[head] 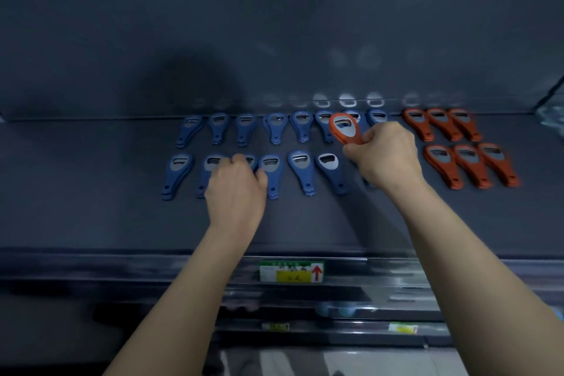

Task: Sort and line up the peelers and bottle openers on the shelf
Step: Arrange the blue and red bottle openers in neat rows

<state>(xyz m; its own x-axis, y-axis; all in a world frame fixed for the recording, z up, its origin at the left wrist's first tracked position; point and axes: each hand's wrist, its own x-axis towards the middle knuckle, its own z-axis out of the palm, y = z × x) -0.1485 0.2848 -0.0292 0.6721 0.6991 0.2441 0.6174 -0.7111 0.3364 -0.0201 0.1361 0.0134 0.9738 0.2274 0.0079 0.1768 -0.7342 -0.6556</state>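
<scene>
Orange opener [345,129] in right grip [385,156]

Single head-worn view, facing forward and down, close over dark shelf [91,192]

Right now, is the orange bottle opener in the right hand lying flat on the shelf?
No, the right hand holds the orange bottle opener by its handle, raised above the blue openers on the shelf.

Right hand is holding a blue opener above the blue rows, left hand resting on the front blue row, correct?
Not quite. In the head view the opener held by the right hand is orange, not blue. The rest stands: it is above the blue rows, and the left hand rests on the front blue row.
</scene>
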